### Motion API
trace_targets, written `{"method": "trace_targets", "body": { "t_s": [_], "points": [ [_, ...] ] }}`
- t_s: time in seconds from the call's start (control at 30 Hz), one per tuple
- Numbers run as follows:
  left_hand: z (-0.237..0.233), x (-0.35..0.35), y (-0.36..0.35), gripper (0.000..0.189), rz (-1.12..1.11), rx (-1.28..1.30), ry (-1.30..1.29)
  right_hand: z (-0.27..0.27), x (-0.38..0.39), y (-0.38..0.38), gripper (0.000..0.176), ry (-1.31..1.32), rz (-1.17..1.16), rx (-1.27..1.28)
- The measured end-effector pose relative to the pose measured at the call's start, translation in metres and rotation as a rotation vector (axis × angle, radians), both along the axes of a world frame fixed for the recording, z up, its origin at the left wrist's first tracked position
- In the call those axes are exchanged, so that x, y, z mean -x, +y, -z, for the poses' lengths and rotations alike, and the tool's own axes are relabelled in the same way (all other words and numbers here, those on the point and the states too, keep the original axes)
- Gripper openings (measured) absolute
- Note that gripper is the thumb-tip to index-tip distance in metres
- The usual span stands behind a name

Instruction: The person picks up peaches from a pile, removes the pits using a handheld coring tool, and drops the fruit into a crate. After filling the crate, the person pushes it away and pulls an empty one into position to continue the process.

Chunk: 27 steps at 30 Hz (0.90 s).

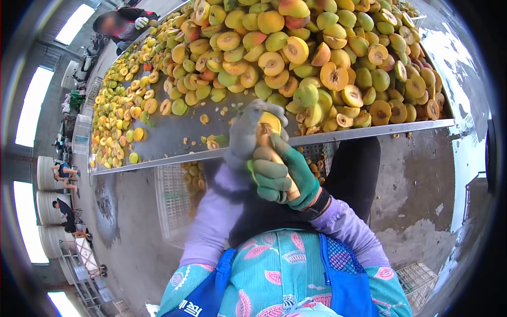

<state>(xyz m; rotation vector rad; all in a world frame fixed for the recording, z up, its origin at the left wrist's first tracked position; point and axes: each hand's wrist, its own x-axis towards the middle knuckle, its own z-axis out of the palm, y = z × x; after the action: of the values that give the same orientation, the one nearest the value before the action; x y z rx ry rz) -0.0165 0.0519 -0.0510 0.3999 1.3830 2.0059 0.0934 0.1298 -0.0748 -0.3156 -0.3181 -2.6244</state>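
My left hand (245, 132), in a grey glove, is closed round a halved yellow fruit (270, 122) above the table's near edge. My right hand (280, 171), in a green and grey glove, is wrapped round a light wooden handle (292, 191). The handle's upper end meets the fruit's cut face, and its tip is hard to make out there. Both hands touch at the fruit. Just beyond them, a big heap of cut and whole fruit (334, 77) lies on the metal table (179, 129).
The table's raised metal rim (369, 130) runs in front of my body. Below it stand a white crate (171, 198) and more fruit. A co-worker (124, 25) is at the table's far left corner. Farther left, two people sit near large round tubs (47, 208).
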Motion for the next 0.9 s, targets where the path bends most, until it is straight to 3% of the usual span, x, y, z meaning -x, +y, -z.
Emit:
{"method": "trace_targets", "body": {
  "t_s": [0.03,0.1,0.17,0.23,0.33,0.37,0.4,0.43,0.47,0.53,0.6,0.63,0.67,0.7,0.8,0.87,0.9],
  "points": [
    [-0.008,-0.012,-0.005,0.035,-0.109,-0.132,-0.296,-0.005,-0.001,0.001,0.04,0.029,-0.062,0.021],
    [0.027,-0.017,-0.042,0.037,-0.2,-0.3,-0.404,-0.009,-0.006,-0.006,0.04,0.009,-0.166,0.045],
    [0.008,-0.012,-0.093,0.034,-0.319,-0.254,-0.444,-0.005,-0.015,-0.004,0.039,-0.083,-0.113,-0.196],
    [0.013,0.002,-0.128,0.027,-0.53,0.192,-0.036,0.022,-0.016,0.011,0.039,-0.199,-0.146,-0.402],
    [-0.012,0.004,-0.119,0.023,-0.613,1.078,0.658,0.04,-0.027,0.004,0.038,-0.605,-0.21,-0.6],
    [0.0,0.013,-0.088,0.028,-0.603,0.795,0.681,0.036,-0.03,0.004,0.036,-0.497,-0.184,-0.606],
    [-0.024,-0.004,-0.041,0.033,-0.368,0.787,0.841,0.031,-0.034,0.007,0.036,-0.471,-0.155,-0.652],
    [-0.024,-0.006,-0.003,0.038,-0.284,0.793,1.13,0.024,-0.036,0.011,0.036,-0.439,-0.116,-0.697],
    [-0.018,-0.008,0.033,0.043,-0.339,0.721,1.378,0.02,-0.038,0.014,0.036,-0.408,-0.071,-0.737],
    [-0.002,-0.003,0.086,0.048,-0.116,0.9,1.59,0.016,-0.041,0.014,0.033,-0.549,0.15,-0.737],
    [-0.009,0.011,0.084,0.051,0.091,0.741,1.18,0.014,-0.046,0.021,0.03,-0.682,0.35,-0.737],
    [-0.017,0.021,0.075,0.053,0.195,0.671,0.98,0.012,-0.044,0.029,0.028,-0.628,0.438,-0.937],
    [-0.026,0.023,0.058,0.056,0.306,0.566,0.472,0.008,-0.039,0.04,0.027,-0.569,0.516,-1.127],
    [-0.019,0.018,0.038,0.058,0.286,0.316,0.275,0.005,-0.034,0.048,0.027,-0.505,0.584,-1.311],
    [-0.002,-0.018,0.001,0.059,0.109,-0.055,-0.04,0.027,-0.022,0.032,0.03,-0.083,0.785,-1.944],
    [0.011,-0.016,-0.008,0.06,0.078,-0.114,-0.029,-0.008,-0.019,0.019,0.034,0.02,0.653,-2.004],
    [0.018,-0.018,-0.015,0.061,0.005,-0.074,-0.054,0.002,-0.018,0.012,0.039,0.005,0.704,-1.988]
  ]
}}
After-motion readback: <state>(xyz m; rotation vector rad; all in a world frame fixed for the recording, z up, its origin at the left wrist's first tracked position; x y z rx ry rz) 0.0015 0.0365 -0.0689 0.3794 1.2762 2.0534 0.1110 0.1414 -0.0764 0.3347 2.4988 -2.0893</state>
